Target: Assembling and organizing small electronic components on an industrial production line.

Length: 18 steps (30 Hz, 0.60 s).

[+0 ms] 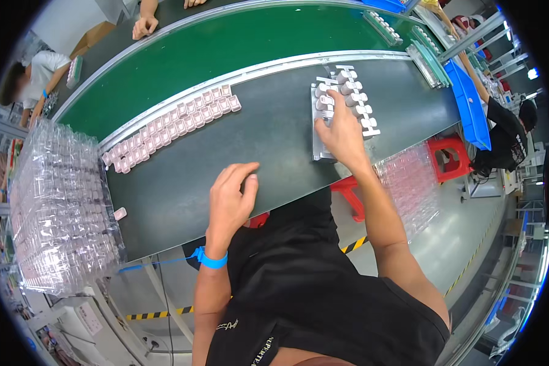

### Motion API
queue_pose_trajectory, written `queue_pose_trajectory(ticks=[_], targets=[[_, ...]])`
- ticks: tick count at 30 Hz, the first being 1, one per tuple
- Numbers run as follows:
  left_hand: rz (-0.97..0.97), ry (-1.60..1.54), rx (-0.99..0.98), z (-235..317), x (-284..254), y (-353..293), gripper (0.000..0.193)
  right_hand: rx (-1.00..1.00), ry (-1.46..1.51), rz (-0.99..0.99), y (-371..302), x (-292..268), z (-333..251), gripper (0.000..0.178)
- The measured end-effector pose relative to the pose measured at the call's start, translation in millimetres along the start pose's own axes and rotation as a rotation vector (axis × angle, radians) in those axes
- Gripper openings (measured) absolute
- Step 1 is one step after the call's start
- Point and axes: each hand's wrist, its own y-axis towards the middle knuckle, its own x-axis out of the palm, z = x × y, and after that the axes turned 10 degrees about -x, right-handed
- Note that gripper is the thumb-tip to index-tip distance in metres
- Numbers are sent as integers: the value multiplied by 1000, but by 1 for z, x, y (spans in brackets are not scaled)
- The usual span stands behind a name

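At left we have clear trays, then pink cases in rows. Our left hand, loosely curled, thumb apart, looks empty. Our right hand spreads thumb and forefinger around white parts on a rack; gripping, we cannot tell.

Your shirt: blk, small pale print. Your wristband: bright blue. Worktop before you: dk grey-grn. Belt: grn. Small cases: pale pink. Rack pieces: wht. Rack: silver-grey. Stacked trays: clear. Stool: red. Bin: blue. Floor tape: yel/blk diag. stripes.
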Motion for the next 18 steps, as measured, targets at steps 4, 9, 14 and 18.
queue_pose_trajectory(ticks=[4,9,14,18], targets=[[-15,-21,60,12,16,20,19,-20,90,-39,0,-3,-6,63],[65,5,212,31,44,49,29,-192,285,-64,-20,-4,-26,60],[71,-44,318,26,99,78,33,-29,400,-90,-13,-2,10,50],[154,16,325,26,108,79,18,14,556,-196,10,9,32,29]])
